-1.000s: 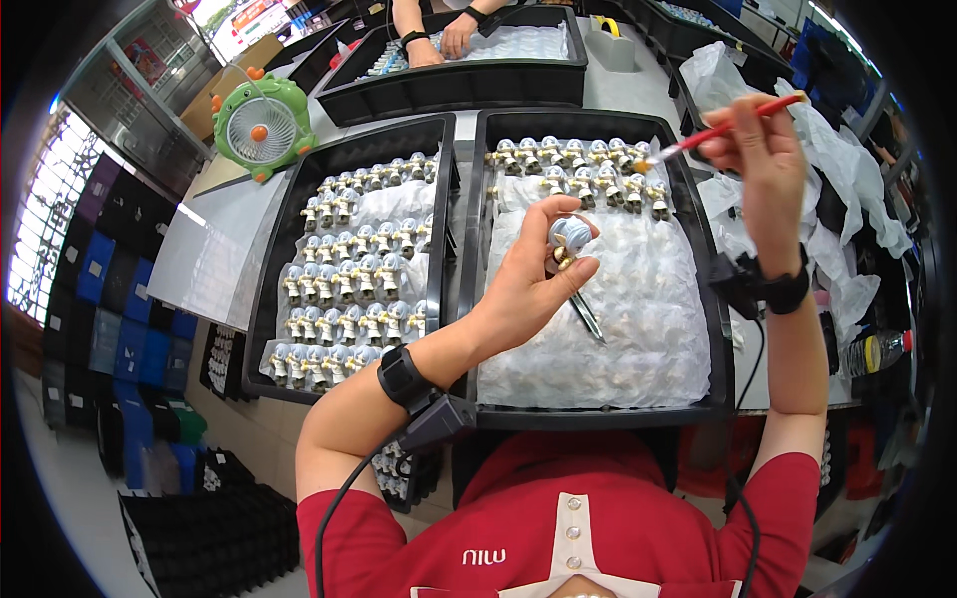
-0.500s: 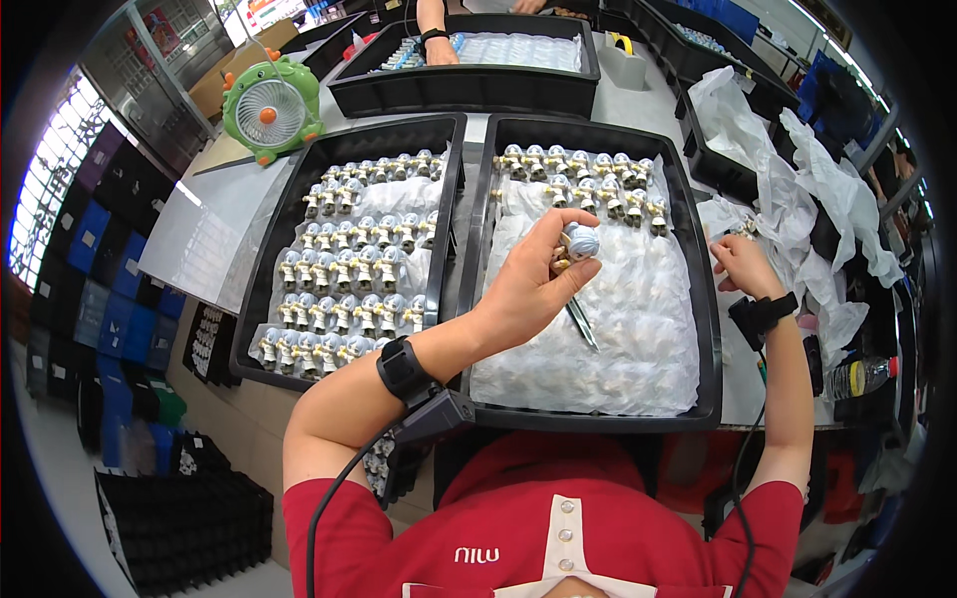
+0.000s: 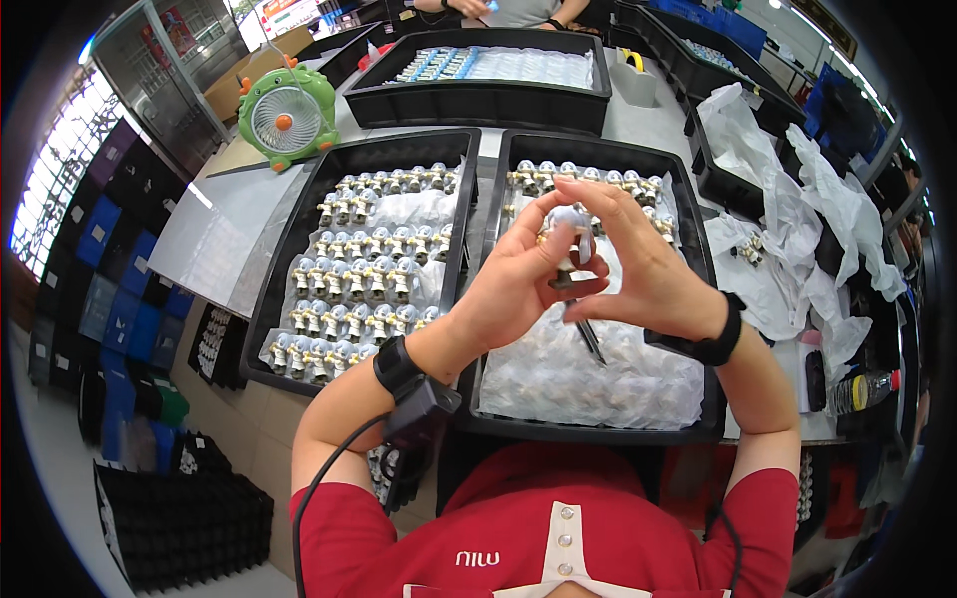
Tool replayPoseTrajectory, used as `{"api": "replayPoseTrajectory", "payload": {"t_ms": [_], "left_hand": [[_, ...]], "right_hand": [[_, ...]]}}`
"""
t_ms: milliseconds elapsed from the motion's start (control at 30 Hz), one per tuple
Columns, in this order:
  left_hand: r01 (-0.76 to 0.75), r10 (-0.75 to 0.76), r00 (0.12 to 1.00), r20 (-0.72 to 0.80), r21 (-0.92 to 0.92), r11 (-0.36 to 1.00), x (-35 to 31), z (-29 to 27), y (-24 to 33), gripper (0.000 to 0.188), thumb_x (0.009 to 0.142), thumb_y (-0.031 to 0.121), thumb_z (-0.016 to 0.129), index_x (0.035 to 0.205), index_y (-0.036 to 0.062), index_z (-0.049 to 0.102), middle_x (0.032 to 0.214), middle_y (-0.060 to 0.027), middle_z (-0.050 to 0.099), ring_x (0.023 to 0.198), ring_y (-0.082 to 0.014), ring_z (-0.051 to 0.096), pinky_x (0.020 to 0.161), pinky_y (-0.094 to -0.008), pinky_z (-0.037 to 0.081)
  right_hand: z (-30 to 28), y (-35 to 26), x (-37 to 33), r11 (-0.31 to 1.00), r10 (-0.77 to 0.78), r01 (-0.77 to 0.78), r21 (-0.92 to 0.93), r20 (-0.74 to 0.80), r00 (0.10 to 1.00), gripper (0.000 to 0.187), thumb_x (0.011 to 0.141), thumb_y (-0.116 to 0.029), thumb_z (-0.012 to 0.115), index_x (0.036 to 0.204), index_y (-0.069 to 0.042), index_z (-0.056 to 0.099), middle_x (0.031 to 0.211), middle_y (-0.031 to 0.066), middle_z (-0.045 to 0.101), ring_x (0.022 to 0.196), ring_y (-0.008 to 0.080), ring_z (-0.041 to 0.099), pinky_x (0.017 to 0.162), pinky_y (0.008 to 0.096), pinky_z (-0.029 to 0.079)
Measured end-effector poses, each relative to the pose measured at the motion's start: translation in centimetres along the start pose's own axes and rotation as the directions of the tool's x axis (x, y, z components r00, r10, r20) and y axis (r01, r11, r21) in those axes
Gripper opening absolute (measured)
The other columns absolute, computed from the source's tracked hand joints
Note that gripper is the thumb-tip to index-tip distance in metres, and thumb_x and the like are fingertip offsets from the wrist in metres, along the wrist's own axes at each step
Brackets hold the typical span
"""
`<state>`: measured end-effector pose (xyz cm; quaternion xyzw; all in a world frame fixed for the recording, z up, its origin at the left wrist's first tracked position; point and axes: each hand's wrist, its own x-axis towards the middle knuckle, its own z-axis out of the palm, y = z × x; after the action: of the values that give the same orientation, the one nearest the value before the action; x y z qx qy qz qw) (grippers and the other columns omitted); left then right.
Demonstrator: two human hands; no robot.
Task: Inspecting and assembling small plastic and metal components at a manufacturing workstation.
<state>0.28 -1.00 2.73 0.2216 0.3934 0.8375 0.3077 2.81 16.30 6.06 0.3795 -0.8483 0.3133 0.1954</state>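
A small pale-blue-haired figurine [image 3: 570,237] with a white and gold body is held upright between my hands, above the right-hand tray. My left hand [image 3: 500,291] is closed on it, thumb across its front. My right hand [image 3: 653,274] curves around it from the other side, index finger over the head, thumb low near the base; the exact contact is partly hidden. Dark, slim tweezers [image 3: 591,342] stick out below my hands, their upper end covered. Whether they are held or lie on the plastic, I cannot tell. More figurines [image 3: 538,174] stand beyond my hands.
A black tray [image 3: 261,344] with rows of figurines [image 3: 354,274] lies left. Clear plastic wrap [image 3: 588,394] lines the right tray. Small parts [image 3: 748,247] and crumpled white sheets [image 3: 797,199] lie right, above a bottle [image 3: 863,392]. A green fan [image 3: 289,115] stands far left; another person works beyond.
My right hand has come from the small parts at the right over to the figurine. The figurine now stands more upright in my left hand. The other person's hand has left the far tray.
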Motion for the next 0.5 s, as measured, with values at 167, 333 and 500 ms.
{"api": "replayPoseTrajectory", "payload": {"t_ms": [167, 333, 500], "left_hand": [[0.002, 0.024, 0.989, 0.143, -0.173, 0.985, 0.4, -2.3, -0.5, 0.043, 0.098, 0.039, 0.029, 0.125, 0.0071, 0.042, 0.105, -0.0081, 0.055, 0.102, -0.0224, 0.055, 0.089, -0.0379, 0.048], [0.067, -0.069, 0.998, -0.017, -0.105, 0.992, 0.6, -1.3, -0.2, 0.045, 0.098, 0.04, 0.03, 0.122, 0.0047, 0.045, 0.106, -0.0094, 0.056, 0.103, -0.0225, 0.055, 0.086, -0.0366, 0.048], [0.076, -0.077, 0.997, -0.01, -0.034, 0.996, 0.8, -2.0, -0.6, 0.046, 0.098, 0.041, 0.031, 0.123, 0.0041, 0.045, 0.105, -0.0104, 0.057, 0.101, -0.0217, 0.055, 0.085, -0.0351, 0.048]], "right_hand": [[3.4, 0.9, -0.3, 0.979, 0.14, -0.106, 0.174, -0.2, 0.97, 0.08, 0.06, -0.01, 0.078, 0.13, -0.006, 0.039, 0.118, 0.0134, 0.05, 0.11, 0.028, 0.05, 0.092, 0.0356, 0.041], [3.7, 1.6, -1.0, 0.997, 0.069, -0.056, 0.052, -0.29, 0.955, 0.072, 0.059, -0.008, 0.074, 0.125, -0.005, 0.045, 0.115, 0.0128, 0.051, 0.104, 0.0272, 0.052, 0.09, 0.0351, 0.043], [3.0, 1.6, -1.2, 0.994, 0.079, -0.056, 0.094, -0.252, 0.965, 0.071, 0.061, -0.007, 0.072, 0.126, -0.004, 0.044, 0.116, 0.0134, 0.051, 0.106, 0.027, 0.05, 0.092, 0.0357, 0.041]]}}
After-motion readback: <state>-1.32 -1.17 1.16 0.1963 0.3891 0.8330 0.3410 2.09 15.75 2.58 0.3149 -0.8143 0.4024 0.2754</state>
